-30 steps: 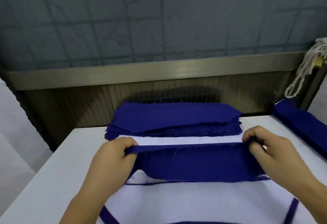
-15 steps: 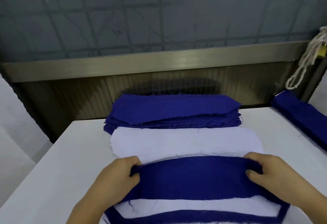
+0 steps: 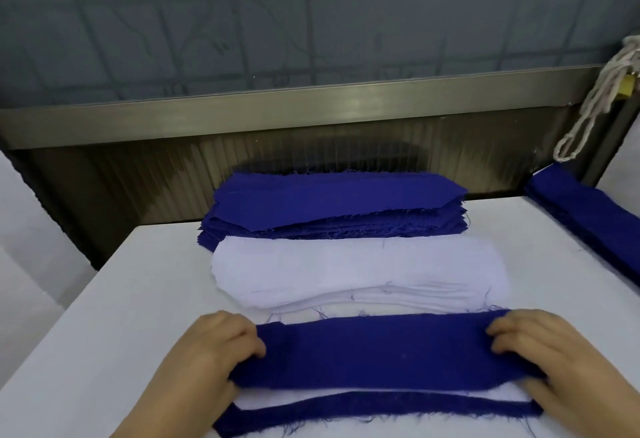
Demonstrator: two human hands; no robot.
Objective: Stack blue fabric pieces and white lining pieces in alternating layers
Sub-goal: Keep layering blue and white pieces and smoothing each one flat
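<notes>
At the near tabletop edge, both hands' fingers are pinching the blue piece by its ends over the layered stack; it should be lowered taut, edges squared to the layers beneath.

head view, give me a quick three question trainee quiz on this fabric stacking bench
1. True or false: both hands grip the ends of the blue piece.
2. Which pile lies nearest the back wall? A) white lining pile B) blue fabric pile C) rope
3. Fill in: just beneath the held blue piece shows a ___ layer.

Key
1. True: left hand and right hand each hold an end.
2. B: the blue fabric pile sits behind the white lining pile.
3. White: the white layer, over another blue layer.
</notes>
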